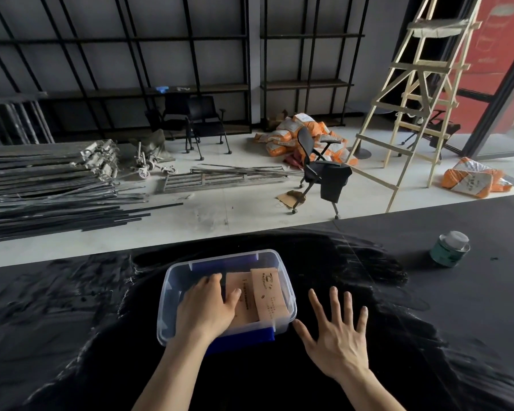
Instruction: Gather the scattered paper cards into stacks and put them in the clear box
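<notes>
A clear plastic box (pixel 169 295) with blue handles stands on the black table in front of me. Inside it lie stacks of tan paper cards (pixel 269 295) with dark print. My left hand (pixel 207 307) reaches into the box and rests palm down on the left stack, thumb against the cards; I cannot tell whether it grips them. My right hand (pixel 337 339) hovers flat over the table just right of the box, fingers spread wide, holding nothing. No loose cards show on the table.
A small round tin (pixel 450 248) with a clear lid stands at the table's far right. The table's far edge (pixel 250 235) runs beyond the box. Behind it are a floor with metal bars, chairs, sacks and a wooden ladder.
</notes>
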Motion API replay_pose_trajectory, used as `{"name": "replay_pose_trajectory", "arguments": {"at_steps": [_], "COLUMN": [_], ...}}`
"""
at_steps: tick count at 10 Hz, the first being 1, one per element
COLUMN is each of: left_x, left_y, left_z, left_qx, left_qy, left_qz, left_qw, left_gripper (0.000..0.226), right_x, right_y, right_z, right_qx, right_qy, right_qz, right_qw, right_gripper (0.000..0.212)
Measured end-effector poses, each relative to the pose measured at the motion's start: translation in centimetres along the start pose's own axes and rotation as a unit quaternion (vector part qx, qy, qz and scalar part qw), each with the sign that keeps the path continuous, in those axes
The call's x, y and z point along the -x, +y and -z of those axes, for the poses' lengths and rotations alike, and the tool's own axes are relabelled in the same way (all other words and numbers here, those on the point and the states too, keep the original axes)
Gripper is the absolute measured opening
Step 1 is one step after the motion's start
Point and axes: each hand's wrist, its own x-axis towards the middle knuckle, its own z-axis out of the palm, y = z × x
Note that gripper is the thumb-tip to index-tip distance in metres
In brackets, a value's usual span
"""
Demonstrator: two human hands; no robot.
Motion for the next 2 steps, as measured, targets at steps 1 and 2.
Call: {"name": "replay_pose_trajectory", "arguments": {"at_steps": [1, 2], "left_x": [1.0, 1.7], "left_y": [-0.8, -1.5], "left_z": [1.0, 1.6], "left_qx": [-0.02, -0.066], "left_qy": [0.01, 0.025], "left_qz": [-0.035, -0.048], "left_qw": [0.999, 0.996], "left_gripper": [0.07, 0.079], "right_x": [-0.3, -1.1], "right_y": [0.1, -0.6], "right_z": [1.5, 4.6], "right_qx": [-0.006, -0.013], "right_qy": [-0.023, 0.016], "right_qz": [-0.005, -0.008], "right_qw": [1.0, 1.0], "right_gripper": [0.081, 0.074]}}
